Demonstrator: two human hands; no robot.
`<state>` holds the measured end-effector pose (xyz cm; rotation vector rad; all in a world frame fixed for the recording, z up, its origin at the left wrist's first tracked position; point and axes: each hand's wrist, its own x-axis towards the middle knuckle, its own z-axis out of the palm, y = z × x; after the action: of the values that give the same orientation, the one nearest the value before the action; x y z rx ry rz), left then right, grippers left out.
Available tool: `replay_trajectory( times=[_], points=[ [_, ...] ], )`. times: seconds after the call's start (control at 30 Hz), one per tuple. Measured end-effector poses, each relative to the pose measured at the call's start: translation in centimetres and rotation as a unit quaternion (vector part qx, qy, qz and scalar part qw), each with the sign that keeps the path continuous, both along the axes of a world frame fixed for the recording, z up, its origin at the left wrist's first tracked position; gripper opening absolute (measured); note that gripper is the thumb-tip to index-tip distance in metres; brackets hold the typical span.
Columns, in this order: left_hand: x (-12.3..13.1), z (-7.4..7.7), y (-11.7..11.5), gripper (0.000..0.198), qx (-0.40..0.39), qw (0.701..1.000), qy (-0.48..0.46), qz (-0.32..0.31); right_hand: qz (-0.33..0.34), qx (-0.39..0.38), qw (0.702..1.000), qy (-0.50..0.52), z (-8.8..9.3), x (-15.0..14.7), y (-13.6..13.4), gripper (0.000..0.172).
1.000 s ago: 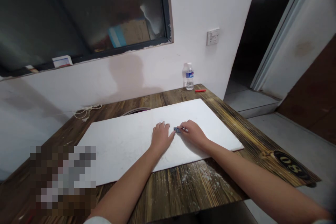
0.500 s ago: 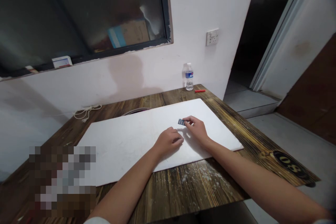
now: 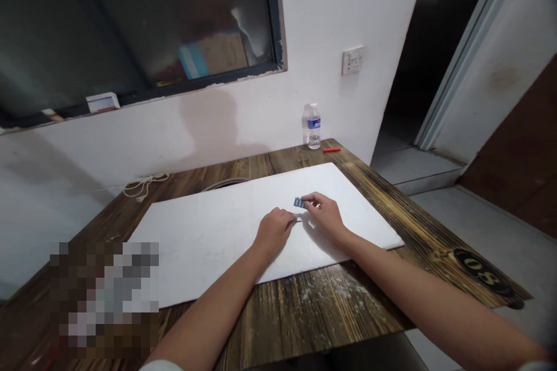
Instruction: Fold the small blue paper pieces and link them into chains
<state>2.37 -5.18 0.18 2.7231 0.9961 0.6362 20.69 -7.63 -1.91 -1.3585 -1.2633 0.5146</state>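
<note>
Over the white board [image 3: 209,232], my right hand [image 3: 324,213] pinches a small dark blue piece with pale rectangles [image 3: 299,202] between thumb and fingertips. Just left of it, my left hand [image 3: 274,231] is closed with its fingertips around a small thin dark object [image 3: 296,221], too small to identify. The thin object's tip points right, below the blue piece. The two hands are close together but apart. The board lies flat on the wooden table [image 3: 313,307].
A water bottle [image 3: 314,127] and a red stick-like item [image 3: 332,150] are at the table's back corner. A white cable [image 3: 143,185] lies at the back left. A blurred patch [image 3: 113,301] covers the left front. A wall with a window stands behind.
My left hand has turned and its fingers have closed together, with a thin dark object now showing at the fingertips. My right hand and the blue piece have shifted very slightly left.
</note>
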Motion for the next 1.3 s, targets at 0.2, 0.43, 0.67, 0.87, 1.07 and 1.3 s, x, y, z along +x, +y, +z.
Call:
replay_trajectory(
  times=[0.2, 0.43, 0.67, 0.87, 1.07, 1.3],
  points=[
    [0.0, -0.1, 0.0, 0.018, -0.027, 0.999, -0.044, 0.016, 0.002, -0.001, 1.000, 0.006, 0.1, 0.0, -0.1, 0.021],
    [0.1, 0.0, 0.1, 0.025, -0.040, 0.995, -0.082, 0.046, 0.011, -0.006, 1.000, 0.013, 0.2, 0.0, -0.1, 0.019],
    [0.0, 0.2, -0.3, 0.029, -0.055, 0.994, -0.088, 0.038, 0.013, -0.018, 1.000, 0.005, 0.3, -0.1, -0.2, 0.021],
    [0.1, 0.8, -0.3, 0.021, -0.024, 0.982, -0.175, 0.073, 0.068, -0.005, 0.997, -0.031, 0.1, -0.1, -0.1, 0.021],
    [0.1, 1.0, -0.4, 0.017, 0.009, 0.967, -0.217, 0.134, 0.132, 0.052, 0.984, -0.110, 0.0, -0.3, -0.1, 0.018],
    [0.0, 0.9, -0.3, 0.013, 0.004, 0.971, -0.214, 0.108, 0.159, 0.067, 0.975, -0.142, 0.2, -0.4, -0.4, 0.017]
  ],
)
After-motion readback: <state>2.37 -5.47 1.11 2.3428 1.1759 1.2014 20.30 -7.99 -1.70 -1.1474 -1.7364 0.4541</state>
